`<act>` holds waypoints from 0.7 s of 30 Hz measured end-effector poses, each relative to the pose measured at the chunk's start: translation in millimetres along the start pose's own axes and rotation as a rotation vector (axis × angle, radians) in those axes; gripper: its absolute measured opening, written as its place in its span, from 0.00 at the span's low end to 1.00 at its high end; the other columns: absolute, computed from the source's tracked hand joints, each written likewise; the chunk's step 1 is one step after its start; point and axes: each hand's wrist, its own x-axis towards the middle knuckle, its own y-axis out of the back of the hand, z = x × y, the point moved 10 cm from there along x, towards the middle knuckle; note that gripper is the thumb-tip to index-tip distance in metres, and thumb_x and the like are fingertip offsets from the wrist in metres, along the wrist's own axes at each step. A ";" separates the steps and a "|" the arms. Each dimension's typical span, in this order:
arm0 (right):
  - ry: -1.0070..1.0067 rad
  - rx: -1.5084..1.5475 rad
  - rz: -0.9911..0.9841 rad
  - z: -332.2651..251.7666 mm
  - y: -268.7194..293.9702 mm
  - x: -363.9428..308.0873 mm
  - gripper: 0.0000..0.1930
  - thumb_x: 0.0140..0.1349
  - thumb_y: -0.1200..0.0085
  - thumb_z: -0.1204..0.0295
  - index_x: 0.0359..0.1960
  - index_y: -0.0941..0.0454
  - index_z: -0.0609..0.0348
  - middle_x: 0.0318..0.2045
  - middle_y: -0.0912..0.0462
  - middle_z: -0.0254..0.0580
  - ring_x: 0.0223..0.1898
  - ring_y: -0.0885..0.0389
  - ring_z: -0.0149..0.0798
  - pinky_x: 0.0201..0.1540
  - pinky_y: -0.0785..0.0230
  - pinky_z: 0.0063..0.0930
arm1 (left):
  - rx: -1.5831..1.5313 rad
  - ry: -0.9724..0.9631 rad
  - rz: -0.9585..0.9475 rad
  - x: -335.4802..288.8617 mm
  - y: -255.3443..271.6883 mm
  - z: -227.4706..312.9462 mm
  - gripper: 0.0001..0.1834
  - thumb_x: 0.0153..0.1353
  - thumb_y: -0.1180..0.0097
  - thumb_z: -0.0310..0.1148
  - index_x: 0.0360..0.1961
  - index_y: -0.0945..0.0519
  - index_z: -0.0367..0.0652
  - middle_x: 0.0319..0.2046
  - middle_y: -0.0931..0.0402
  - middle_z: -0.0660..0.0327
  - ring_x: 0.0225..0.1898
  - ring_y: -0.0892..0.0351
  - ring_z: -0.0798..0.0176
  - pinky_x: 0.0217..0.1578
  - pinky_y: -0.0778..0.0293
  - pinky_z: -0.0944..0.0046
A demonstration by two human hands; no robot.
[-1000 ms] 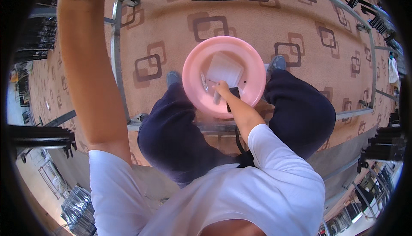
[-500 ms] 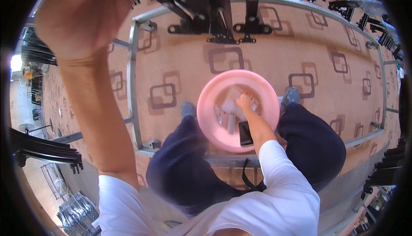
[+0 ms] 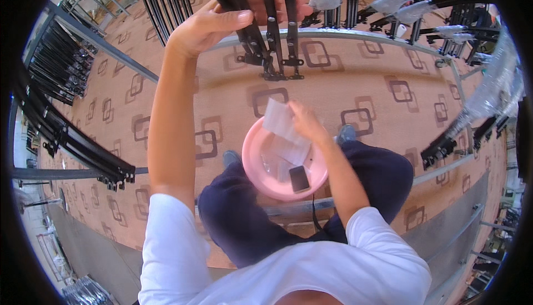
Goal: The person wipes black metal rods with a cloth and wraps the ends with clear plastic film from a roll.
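My left hand [image 3: 208, 27] is raised among several black metal bars [image 3: 271, 30] that hang down with drilled brackets at their lower ends. Its thumb lies across the front of one bar, and the fingers reach behind the others. Over a round pink plastic basin [image 3: 252, 163], my right hand [image 3: 304, 121] pinches a translucent white plastic sheet [image 3: 278, 117]. The sheet is lifted above the far rim. Inside the basin lie more translucent sheets [image 3: 291, 150] and a dark rectangular object [image 3: 299, 178], perhaps a phone. The basin sits between my knees.
A grey metal frame [image 3: 444, 180] surrounds me at floor level. Curved black metal parts [image 3: 72, 138] hang at the left, with stacks of black bars [image 3: 58, 55] behind. On the right, more black parts wear clear plastic wrap [image 3: 486, 94]. Patterned carpet [image 3: 355, 119] covers the floor.
My left hand has moved right and come round the hanging bars. My right hand has risen from inside the basin, bringing up a plastic sheet. The view has shifted.
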 end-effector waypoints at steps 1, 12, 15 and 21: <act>0.068 -0.069 -0.098 -32.8 27.7 10.5 0.10 0.46 0.56 0.77 0.33 0.28 0.58 0.34 0.25 0.48 0.40 0.30 0.50 0.41 0.42 0.46 | -0.002 0.031 0.021 -2.3 0.3 -1.0 0.28 0.48 0.48 0.47 0.44 0.29 0.34 0.52 0.39 0.43 0.55 0.39 0.50 0.54 0.44 0.56; 0.399 -0.504 0.106 -125.9 151.1 71.1 0.07 0.47 0.47 0.63 0.22 0.22 0.50 0.22 0.25 0.31 0.33 0.29 0.33 0.42 0.51 0.35 | -0.058 0.028 0.093 4.0 1.2 -5.7 0.25 0.47 0.47 0.38 0.47 0.30 0.36 0.54 0.39 0.47 0.55 0.40 0.53 0.56 0.48 0.59; 0.515 -0.561 0.143 -144.0 157.5 67.1 0.04 0.47 0.48 0.68 0.20 0.23 0.51 0.23 0.26 0.30 0.33 0.29 0.34 0.43 0.50 0.36 | -0.109 0.073 0.090 1.2 -3.2 -4.9 0.26 0.49 0.49 0.34 0.50 0.33 0.35 0.54 0.40 0.49 0.56 0.41 0.55 0.57 0.50 0.61; 0.573 -0.533 0.176 -165.5 154.2 59.8 0.04 0.44 0.48 0.73 0.24 0.23 0.56 0.24 0.26 0.36 0.35 0.29 0.37 0.46 0.50 0.38 | 0.235 0.154 0.156 -8.4 -10.4 -2.1 0.24 0.52 0.47 0.28 0.51 0.33 0.37 0.49 0.33 0.58 0.50 0.35 0.65 0.51 0.41 0.66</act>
